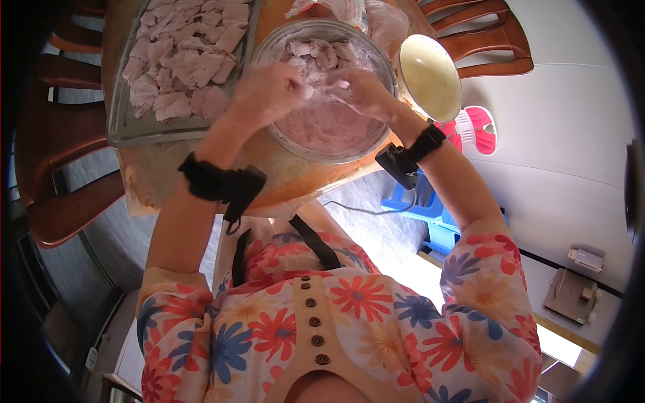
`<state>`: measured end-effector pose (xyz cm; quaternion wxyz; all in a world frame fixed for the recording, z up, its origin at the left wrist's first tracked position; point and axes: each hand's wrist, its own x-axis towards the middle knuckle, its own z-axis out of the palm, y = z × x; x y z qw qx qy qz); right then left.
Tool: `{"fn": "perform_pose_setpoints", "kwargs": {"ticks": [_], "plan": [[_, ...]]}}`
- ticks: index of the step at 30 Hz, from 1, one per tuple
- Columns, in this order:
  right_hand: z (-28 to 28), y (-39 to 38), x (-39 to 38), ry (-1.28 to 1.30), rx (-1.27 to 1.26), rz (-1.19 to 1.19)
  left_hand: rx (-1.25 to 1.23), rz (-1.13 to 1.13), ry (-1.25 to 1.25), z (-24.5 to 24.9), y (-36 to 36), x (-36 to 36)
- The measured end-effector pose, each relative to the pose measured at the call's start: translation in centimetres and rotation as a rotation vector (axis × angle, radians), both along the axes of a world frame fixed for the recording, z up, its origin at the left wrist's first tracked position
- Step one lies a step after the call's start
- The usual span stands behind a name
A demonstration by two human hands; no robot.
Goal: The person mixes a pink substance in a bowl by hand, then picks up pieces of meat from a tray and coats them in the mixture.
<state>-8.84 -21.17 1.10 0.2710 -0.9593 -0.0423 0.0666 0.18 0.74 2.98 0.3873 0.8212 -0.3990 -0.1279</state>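
A wide metal bowl [326, 159] holds pinkish-white flour [321, 127] and a heap of flour-coated meat slices [324, 52]. Over the bowl, my left hand [272, 91] has its fingers curled in a pinch at one side of a pale, floured meat slice [317, 87]. My right hand [363, 92] pinches the same slice from the other side. Motion blurs the fingertips and the slice's outline. To the left of my left hand, a metal tray [161, 136] carries many coated meat slices [185, 60] spread in layers.
A cream-coloured basin [430, 77] stands against the bowl's right side. Plastic bags [386, 21] lie behind the bowl. Wooden chairs [74, 134] flank the table [282, 185], whose near edge is in front of me. A blue stool [437, 215] is on the floor at right.
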Motion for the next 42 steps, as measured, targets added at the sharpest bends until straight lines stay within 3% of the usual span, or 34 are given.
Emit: {"fn": "perform_pose_setpoints", "kwargs": {"ticks": [3, 5, 6, 8, 12, 13, 15, 18, 19, 21, 23, 27, 29, 33, 36, 38, 42], "plan": [[2.0, 3.5, 2.2, 0.056, -0.01, -0.076, -0.058, 0.179, 0.099, 0.4, 3.4, 3.0], [0.9, 5.1, 3.7, -0.288, -0.243, 0.058, -0.011, 0.327, 0.119, 1.8, 5.7, 4.6], [0.5, 5.8, 4.2, -0.29, -0.239, 0.057, -0.009, 0.387, 0.124, 2.5, 6.8, 5.0], [0.1, 6.8, 4.6, -0.169, -0.503, 0.088, 0.003, 0.447, 0.135, -0.2, 9.3, 7.8], [1.0, 7.0, 2.8, -0.082, -0.489, 0.172, 0.027, 0.555, 0.132, -1.8, 11.6, 9.6], [1.0, 6.8, 1.9, -0.069, -0.457, 0.139, 0.024, 0.562, 0.134, -2.0, 11.9, 9.7], [0.9, 6.2, 1.1, -0.055, -0.428, 0.108, 0.062, 0.626, -0.093, -1.8, 12.1, 9.4], [0.8, 4.8, 0.6, -0.047, -0.395, -0.007, 0.012, 0.723, -0.032, -0.8, 11.7, 8.6], [0.7, 3.7, 0.9, -0.068, -0.278, -0.068, 0.013, 0.722, -0.03, -0.8, 11.4, 8.4], [0.7, 1.6, 1.0, -0.086, -0.162, -0.13, -0.215, 0.648, -0.078, -1.2, 10.6, 8.0], [0.9, -0.1, 0.8, 0.046, 0.193, -0.221, -0.259, 0.58, -0.136, -0.8, 8.3, 6.1], [2.3, 4.0, -0.7, 0.007, 0.137, -0.248, -0.299, 0.412, -0.199, -0.2, 4.2, 2.5], [1.6, 5.5, -0.7, -0.103, -0.301, -0.076, -0.35, 0.357, -0.209, -1.0, 2.5, 1.5], [0.5, 3.9, 1.8, 0.067, -0.32, -0.182, -0.405, 0.262, -0.247, -2.3, 0.3, 0.5], [0.1, 0.4, 1.7, -0.057, -0.125, -0.115, -0.414, 0.274, -0.293, -2.6, -0.1, 0.4], [2.7, 0.1, 1.3, 0.306, 0.507, -0.397, -0.42, 0.293, -0.3, -2.7, -0.2, 0.3], [3.5, -0.4, -0.5, 0.524, 0.735, -0.463, -0.376, 0.302, -0.377, -2.8, -0.2, 0.2]]}}
